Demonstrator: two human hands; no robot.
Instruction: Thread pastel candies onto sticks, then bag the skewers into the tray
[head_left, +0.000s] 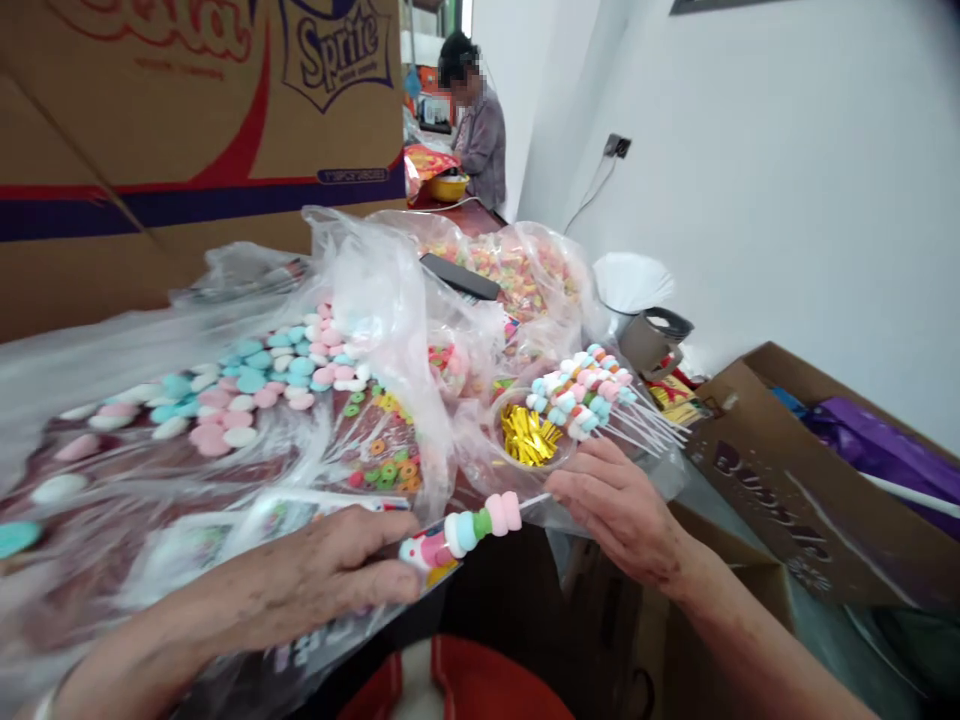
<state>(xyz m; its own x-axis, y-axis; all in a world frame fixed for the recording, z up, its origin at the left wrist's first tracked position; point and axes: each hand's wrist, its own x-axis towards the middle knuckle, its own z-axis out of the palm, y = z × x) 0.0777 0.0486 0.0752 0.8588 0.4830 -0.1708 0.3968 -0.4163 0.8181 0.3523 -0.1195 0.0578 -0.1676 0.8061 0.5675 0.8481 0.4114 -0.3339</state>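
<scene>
A marshmallow skewer [474, 525] in pink, green, blue and white lies between my hands, its left end inside a small printed plastic bag [426, 552]. My left hand [352, 560] pinches that bag between thumb and fingers. At the other end, my right hand [619, 505] grips the thin white stick [534, 500] with closed fingers. Just beyond the right hand, gold twist ties [529, 436] fill a round clear tub. Finished-looking skewers [581, 390] lie piled beside it, sticks pointing right. Flat printed bags [259, 525] rest under and behind my left forearm.
Loose pastel marshmallows [247, 380] and ring-shaped candies [390, 470] lie on plastic sheeting. Behind stand a large carton [187, 130], a clear bag of colourful candies [517, 270] and a grey mug [651, 340]. An open box [787, 500] is at right. Another person [484, 140] works farther back.
</scene>
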